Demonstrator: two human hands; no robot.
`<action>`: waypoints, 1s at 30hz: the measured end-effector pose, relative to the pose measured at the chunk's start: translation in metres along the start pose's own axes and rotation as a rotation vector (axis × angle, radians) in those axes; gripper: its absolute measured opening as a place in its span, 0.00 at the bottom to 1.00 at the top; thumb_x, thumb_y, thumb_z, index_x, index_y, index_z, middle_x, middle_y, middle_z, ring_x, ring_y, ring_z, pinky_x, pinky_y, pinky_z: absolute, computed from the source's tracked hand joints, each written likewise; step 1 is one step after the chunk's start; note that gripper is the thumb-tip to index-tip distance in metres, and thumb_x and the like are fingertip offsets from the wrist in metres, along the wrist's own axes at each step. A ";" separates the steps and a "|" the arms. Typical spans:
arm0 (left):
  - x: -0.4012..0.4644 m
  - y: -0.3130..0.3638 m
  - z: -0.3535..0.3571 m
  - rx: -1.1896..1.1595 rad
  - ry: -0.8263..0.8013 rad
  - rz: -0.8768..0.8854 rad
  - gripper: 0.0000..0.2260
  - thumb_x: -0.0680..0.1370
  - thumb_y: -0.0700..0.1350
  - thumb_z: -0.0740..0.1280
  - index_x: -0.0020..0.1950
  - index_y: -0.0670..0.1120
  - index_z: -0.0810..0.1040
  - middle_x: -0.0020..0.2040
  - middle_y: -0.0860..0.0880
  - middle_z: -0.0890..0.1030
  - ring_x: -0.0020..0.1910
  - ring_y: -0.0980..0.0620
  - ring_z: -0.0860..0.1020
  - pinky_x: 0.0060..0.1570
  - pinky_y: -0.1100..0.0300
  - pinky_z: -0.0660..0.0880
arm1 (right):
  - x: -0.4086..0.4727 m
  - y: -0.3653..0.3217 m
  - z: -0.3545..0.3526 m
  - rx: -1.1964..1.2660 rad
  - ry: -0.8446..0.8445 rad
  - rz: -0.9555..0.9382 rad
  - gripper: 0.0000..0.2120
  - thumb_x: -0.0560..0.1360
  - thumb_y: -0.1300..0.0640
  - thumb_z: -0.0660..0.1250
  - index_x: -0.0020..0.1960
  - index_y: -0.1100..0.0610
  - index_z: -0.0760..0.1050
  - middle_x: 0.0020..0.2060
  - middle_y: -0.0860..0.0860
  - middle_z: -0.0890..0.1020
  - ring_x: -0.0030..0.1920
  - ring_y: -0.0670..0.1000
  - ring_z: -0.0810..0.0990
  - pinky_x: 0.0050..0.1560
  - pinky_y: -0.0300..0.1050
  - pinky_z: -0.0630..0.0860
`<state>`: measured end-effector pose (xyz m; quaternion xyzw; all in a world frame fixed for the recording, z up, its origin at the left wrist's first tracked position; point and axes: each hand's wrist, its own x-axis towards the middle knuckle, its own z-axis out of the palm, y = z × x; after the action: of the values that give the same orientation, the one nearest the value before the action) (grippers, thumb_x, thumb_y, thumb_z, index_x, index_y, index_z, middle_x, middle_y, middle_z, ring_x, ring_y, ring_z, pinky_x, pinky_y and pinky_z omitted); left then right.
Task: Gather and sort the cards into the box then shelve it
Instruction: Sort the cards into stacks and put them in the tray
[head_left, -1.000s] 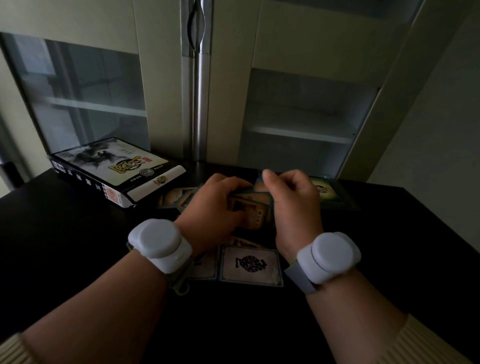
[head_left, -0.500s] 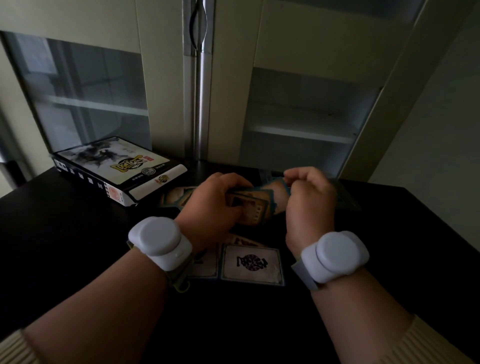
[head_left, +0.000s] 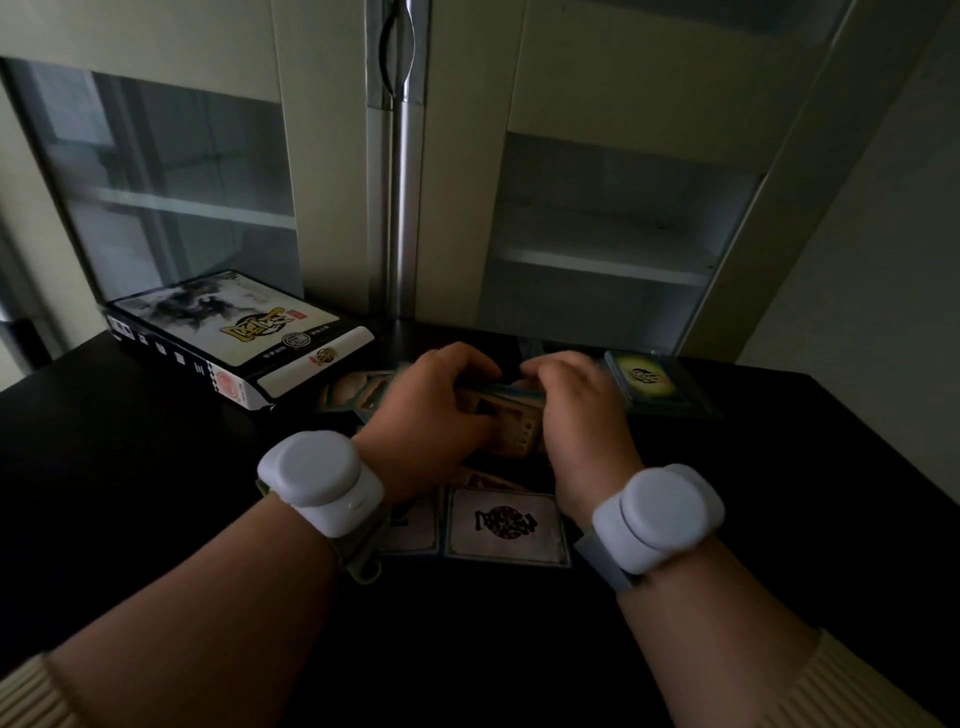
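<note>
Both hands are sitting over the dark worktop (head_left: 156, 467), just right of the box (head_left: 236, 340). The left hand (head_left: 431, 415) is gripping a stack of cards (head_left: 511, 421), fingers curled round it; the right hand (head_left: 582, 415) is curling onto the same stack. More cards (head_left: 506, 525) are lying below the box, near the wrists.

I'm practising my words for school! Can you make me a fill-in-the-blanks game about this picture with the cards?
1. Both hands hold a stack of ____ above the table.
2. The box lies on the ____ side of the table.
3. Each wrist wears a round ____ band.
4. Behind the table stands a cabinet with ____ doors.

Missing words: cards; left; white; glass
</note>
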<state>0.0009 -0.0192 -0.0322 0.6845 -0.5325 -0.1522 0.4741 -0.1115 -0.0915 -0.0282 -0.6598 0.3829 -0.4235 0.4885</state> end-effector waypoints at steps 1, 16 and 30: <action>-0.001 0.001 0.002 -0.010 -0.007 0.013 0.19 0.68 0.39 0.73 0.53 0.56 0.73 0.55 0.50 0.77 0.50 0.56 0.78 0.51 0.59 0.78 | -0.002 0.001 0.003 0.029 -0.016 -0.007 0.09 0.73 0.52 0.60 0.41 0.52 0.77 0.41 0.53 0.80 0.47 0.57 0.79 0.49 0.55 0.78; 0.002 -0.001 0.002 0.131 -0.115 0.003 0.35 0.70 0.41 0.69 0.74 0.52 0.60 0.70 0.48 0.67 0.66 0.51 0.69 0.67 0.54 0.68 | 0.004 0.012 0.006 0.096 0.031 0.051 0.05 0.66 0.53 0.61 0.41 0.50 0.73 0.40 0.53 0.78 0.43 0.57 0.78 0.43 0.52 0.77; 0.001 0.002 0.004 -0.071 -0.032 -0.068 0.28 0.72 0.36 0.67 0.69 0.50 0.65 0.49 0.54 0.76 0.46 0.58 0.77 0.40 0.69 0.76 | 0.006 0.017 0.002 0.072 0.057 -0.049 0.07 0.72 0.61 0.66 0.42 0.50 0.70 0.35 0.49 0.75 0.30 0.40 0.75 0.30 0.35 0.72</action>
<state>-0.0026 -0.0217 -0.0324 0.6826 -0.5105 -0.1978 0.4840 -0.1088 -0.1002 -0.0438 -0.6387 0.3652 -0.4675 0.4901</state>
